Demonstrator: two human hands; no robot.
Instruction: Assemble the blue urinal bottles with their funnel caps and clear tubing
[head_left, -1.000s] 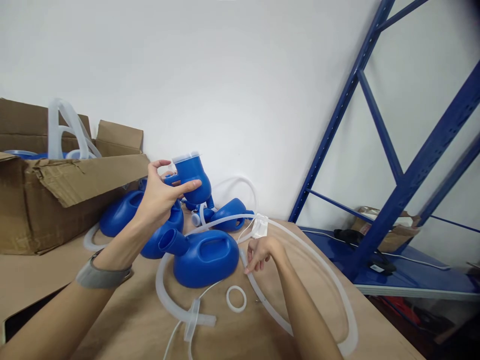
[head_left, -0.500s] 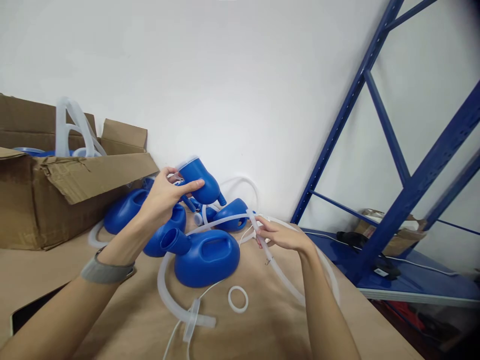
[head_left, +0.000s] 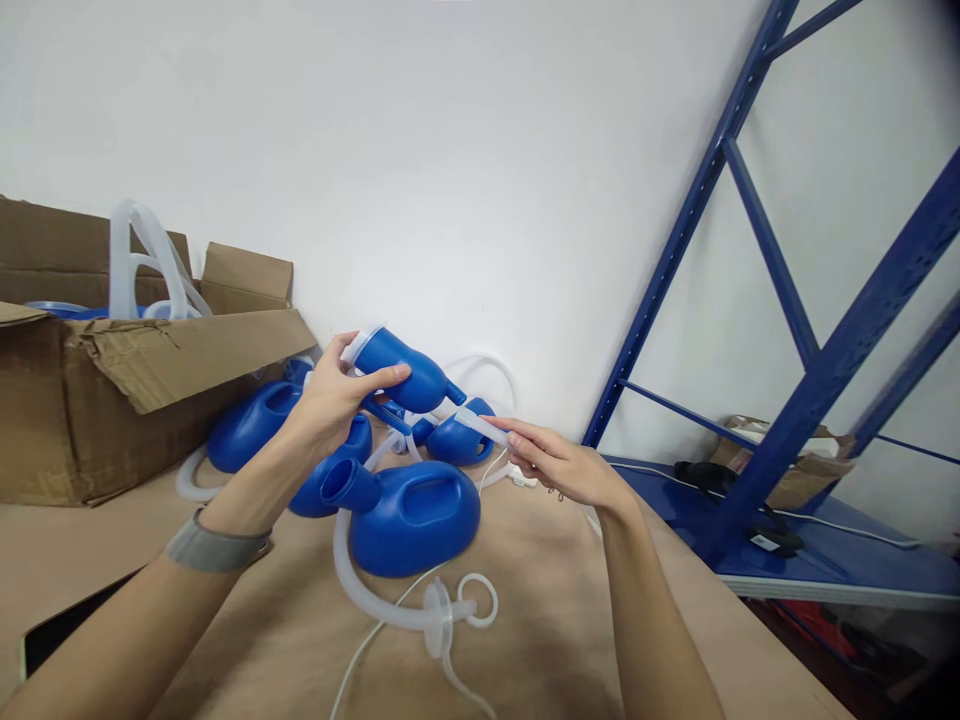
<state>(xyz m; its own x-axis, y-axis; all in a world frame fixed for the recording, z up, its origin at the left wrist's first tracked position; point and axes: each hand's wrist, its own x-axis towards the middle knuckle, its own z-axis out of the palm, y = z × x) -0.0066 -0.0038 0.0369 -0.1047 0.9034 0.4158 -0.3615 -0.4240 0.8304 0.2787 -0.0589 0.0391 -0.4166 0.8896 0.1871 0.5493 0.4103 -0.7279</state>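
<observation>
My left hand (head_left: 330, 390) is closed round a blue funnel-shaped cup (head_left: 409, 372), its wide pale-rimmed end up to the left and its narrow spout down to the right. My right hand (head_left: 559, 462) pinches a translucent hose (head_left: 489, 429) near its end. That end lies close to the spout tip; whether they touch I cannot tell. Below stands a blue plastic bottle (head_left: 420, 525) with a handle and open neck. A second hose (head_left: 375, 600) curves out beside it, passing through a translucent disc cap (head_left: 438, 622). The hose tip overlaps a white ring (head_left: 495, 600).
More blue bottles (head_left: 251, 425) lie behind my left arm. An open cardboard box (head_left: 161, 420) holding blue parts and hoses stands at the left. At the right rises a blue metal shelf (head_left: 840, 375). A thin white cord (head_left: 352, 655) crosses the table.
My right hand has brought the hose end left and up toward the spout. The cup has tilted closer to level. On the table, the disc-capped hose end has shifted right onto the ring.
</observation>
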